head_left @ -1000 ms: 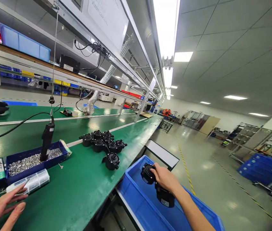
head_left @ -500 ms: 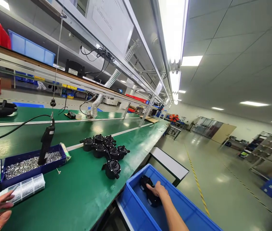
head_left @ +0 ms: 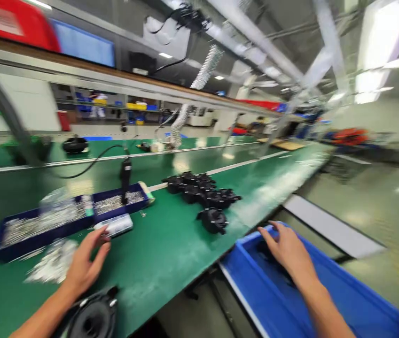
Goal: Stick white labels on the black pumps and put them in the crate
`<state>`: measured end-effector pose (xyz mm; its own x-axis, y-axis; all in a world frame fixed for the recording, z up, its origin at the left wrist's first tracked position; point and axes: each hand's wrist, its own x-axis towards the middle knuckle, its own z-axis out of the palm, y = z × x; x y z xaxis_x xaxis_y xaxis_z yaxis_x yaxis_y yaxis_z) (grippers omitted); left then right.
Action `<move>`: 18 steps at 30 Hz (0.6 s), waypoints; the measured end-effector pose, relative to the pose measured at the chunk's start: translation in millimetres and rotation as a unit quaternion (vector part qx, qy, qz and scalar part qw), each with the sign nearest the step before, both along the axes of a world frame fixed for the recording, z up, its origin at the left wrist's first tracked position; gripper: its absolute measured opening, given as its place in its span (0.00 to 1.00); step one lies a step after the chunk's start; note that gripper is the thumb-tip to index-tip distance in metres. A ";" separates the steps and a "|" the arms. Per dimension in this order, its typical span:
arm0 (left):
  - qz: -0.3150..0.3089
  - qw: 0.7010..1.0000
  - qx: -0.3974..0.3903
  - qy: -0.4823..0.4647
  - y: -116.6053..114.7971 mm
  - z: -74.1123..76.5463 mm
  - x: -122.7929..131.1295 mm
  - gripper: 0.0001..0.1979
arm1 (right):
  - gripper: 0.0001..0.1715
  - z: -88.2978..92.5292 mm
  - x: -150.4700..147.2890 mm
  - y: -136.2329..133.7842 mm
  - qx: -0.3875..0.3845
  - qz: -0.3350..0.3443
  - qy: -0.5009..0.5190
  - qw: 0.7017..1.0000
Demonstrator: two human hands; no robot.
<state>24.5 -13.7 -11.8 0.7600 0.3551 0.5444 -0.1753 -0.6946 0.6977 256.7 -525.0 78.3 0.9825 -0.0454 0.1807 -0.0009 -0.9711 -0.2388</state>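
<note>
My left hand (head_left: 85, 264) is over the green table with thumb and fingers apart, holding nothing. Its fingertips are close to a clear plastic organizer box (head_left: 119, 226). Below that wrist lies a round black housing (head_left: 93, 317), cut off by the frame's bottom. My right hand (head_left: 288, 252) is raised over the blue crate (head_left: 243, 272), fingers spread and no object in them. Dark parts inside the crate are partly hidden behind it. Several black housings (head_left: 190, 191) stand grouped on the table, with a single black housing (head_left: 214, 220) nearer to me.
Blue bins of screws (head_left: 16, 237) and nuts (head_left: 105, 205) stand at the left, a black electric screwdriver (head_left: 125, 180) upright in the nuts. A small white pile (head_left: 53, 263) lies before them. A white-topped stand (head_left: 333, 225) is beyond the crate.
My view has swung left and blurred. My right hand has come off the black parts and up from inside the crate. The left hand is further into view.
</note>
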 end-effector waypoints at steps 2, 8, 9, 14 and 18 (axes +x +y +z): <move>-0.024 1.000 -0.002 -0.009 -0.2 4.5 -2.1 0.19 | 0.24 -3.3 -35.6 73.7 0.076 0.170 -0.005 0.983; -0.044 0.999 0.019 -0.023 2.8 11.0 -6.6 0.16 | 0.30 -9.8 -198.9 275.0 0.203 0.657 0.080 0.722; -0.050 0.998 0.021 -0.030 2.6 11.8 -8.1 0.16 | 0.25 -10.6 -210.8 294.9 0.195 0.675 0.054 0.709; -0.061 0.996 0.038 -0.048 6.3 11.8 -11.9 0.15 | 0.04 -1.8 -191.5 286.7 0.276 0.622 0.075 0.728; -0.053 0.996 0.056 -0.044 9.4 -0.8 -10.3 0.17 | 0.10 16.7 -146.1 166.4 0.338 0.356 0.108 0.864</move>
